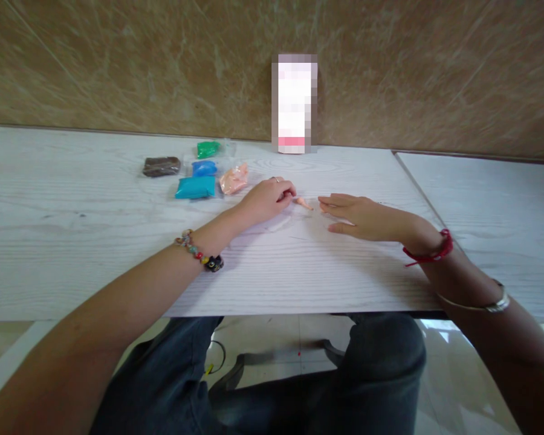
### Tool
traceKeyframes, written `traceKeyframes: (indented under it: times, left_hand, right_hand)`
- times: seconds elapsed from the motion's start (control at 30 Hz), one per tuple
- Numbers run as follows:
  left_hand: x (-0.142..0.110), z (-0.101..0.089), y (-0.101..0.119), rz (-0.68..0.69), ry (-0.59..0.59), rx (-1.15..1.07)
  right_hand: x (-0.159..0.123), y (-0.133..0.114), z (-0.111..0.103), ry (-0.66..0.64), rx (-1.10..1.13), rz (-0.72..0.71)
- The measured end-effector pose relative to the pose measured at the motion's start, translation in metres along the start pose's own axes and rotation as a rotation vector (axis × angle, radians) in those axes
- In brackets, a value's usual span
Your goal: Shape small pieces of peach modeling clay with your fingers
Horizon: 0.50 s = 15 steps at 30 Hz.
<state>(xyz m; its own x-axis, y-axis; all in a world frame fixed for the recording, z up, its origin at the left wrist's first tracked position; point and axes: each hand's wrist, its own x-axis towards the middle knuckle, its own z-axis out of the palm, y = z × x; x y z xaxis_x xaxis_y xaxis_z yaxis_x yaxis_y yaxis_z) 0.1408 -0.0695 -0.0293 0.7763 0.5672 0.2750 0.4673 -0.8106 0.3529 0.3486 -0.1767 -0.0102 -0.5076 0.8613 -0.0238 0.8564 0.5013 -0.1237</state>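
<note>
A small, tapered piece of peach modelling clay (304, 203) lies between my two hands on the white wood-grain table (272, 272). My left hand (272, 198) is closed, its fingers curled and the fingertips at the left end of the clay. Just right of the clay is my right hand (362, 217), palm down with fingers stretched out and the thumb apart, holding nothing. Behind my left hand sits a clear packet of peach clay (234, 179).
More clay packets lie at the back left: turquoise (196, 188), blue (204, 168), green (207, 150) and brown (162, 167). A blurred-out phone-shaped object (294, 106) leans upright against the brown marbled wall (118, 66). A seam crosses the tabletop at right.
</note>
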Motion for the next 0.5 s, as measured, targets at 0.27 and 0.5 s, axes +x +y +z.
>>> traceKeyframes:
  times: [0.27, 0.5]
  left_hand:
    - [0.0, 0.0, -0.002, 0.006, 0.007, -0.005]
    - [0.0, 0.0, -0.002, 0.013, 0.006, 0.009]
  right_hand:
    - [-0.01, -0.006, -0.014, -0.107, -0.034, 0.041]
    - [-0.003, -0.011, -0.003, -0.088, -0.085, 0.127]
